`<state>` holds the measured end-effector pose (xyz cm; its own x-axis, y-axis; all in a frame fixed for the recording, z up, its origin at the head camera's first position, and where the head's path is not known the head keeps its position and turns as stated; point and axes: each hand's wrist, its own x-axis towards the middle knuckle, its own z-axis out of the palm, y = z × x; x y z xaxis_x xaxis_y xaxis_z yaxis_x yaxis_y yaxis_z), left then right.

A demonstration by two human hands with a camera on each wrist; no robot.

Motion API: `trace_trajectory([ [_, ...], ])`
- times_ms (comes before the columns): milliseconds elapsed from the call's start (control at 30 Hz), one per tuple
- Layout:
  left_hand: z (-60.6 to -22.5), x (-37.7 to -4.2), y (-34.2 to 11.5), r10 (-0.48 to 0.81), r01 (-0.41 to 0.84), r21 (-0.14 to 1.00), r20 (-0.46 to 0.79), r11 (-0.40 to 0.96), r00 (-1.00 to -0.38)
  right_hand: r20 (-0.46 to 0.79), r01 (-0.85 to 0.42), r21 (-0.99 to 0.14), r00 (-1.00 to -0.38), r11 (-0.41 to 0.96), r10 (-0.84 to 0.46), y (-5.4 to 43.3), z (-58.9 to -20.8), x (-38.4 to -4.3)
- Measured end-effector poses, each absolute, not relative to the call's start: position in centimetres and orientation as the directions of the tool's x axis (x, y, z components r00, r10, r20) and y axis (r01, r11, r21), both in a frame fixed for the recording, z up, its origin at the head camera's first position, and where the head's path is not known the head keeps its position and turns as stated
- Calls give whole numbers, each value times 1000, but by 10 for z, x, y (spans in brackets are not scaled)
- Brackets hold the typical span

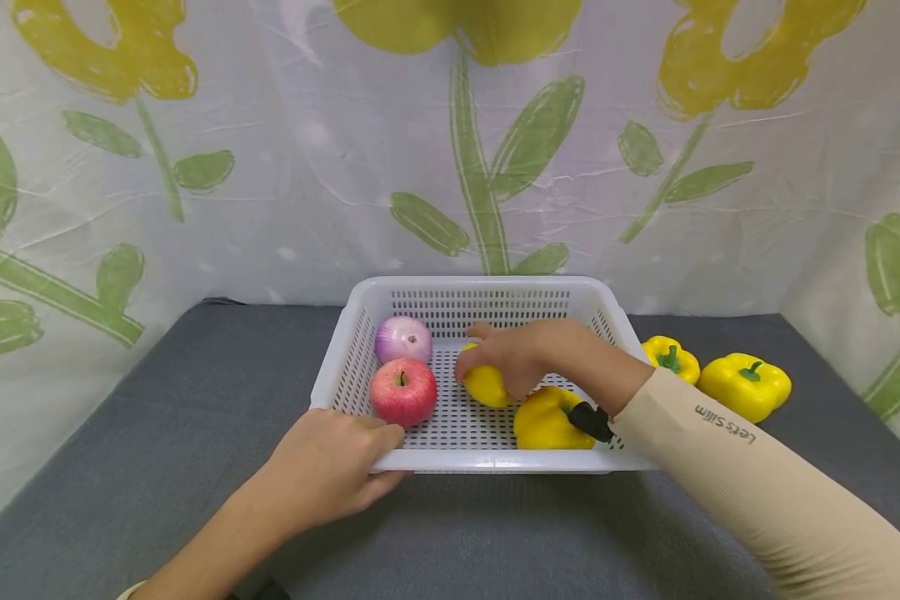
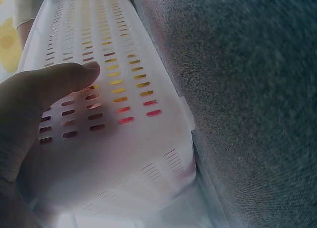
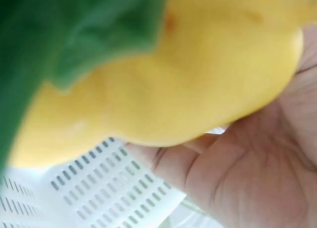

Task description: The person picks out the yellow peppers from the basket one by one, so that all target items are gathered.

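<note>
A white plastic basket [image 1: 495, 460] with slotted sides stands on the cloth. My left hand [image 1: 337, 458] grips its near left corner, thumb against the outer wall, as the left wrist view also shows. Inside, my right hand [image 1: 513, 354] reaches down over a yellow lemon [image 1: 486, 386], fingers curled round it. A yellow bell pepper [image 1: 547, 419] lies in the basket under my right wrist; in the right wrist view this pepper [image 3: 198, 84] is close and blurred and hides most of the fingers. At the basket's left lie a red apple [image 1: 402, 392] and a purple onion [image 1: 403, 340].
Two more yellow bell peppers, a nearer one [image 1: 746, 387] and one partly behind the sleeve [image 1: 671, 358], sit on the dark grey cloth [image 1: 157, 433] right of the basket. A curtain [image 1: 330, 167] with printed flowers hangs behind and at the sides.
</note>
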<state>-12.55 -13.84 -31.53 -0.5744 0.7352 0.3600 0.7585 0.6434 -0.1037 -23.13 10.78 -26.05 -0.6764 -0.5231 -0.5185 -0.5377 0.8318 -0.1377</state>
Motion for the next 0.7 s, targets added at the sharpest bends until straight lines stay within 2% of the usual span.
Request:
trace_trajectory([
  [267,-316,-126,-139,736,763,-101,370,638,-567,-451,-653,-154,-621,741,-641,112,-263,-233],
  [500,-317,-126,-139,736,766,-99,380,635,-561,-409,-590,-131,-700,797,-585,112,-261,-231],
  [700,-317,-126,-139,735,764,-102,379,638,-563,-400,-620,-65,-702,782,-590,112,-258,-229],
])
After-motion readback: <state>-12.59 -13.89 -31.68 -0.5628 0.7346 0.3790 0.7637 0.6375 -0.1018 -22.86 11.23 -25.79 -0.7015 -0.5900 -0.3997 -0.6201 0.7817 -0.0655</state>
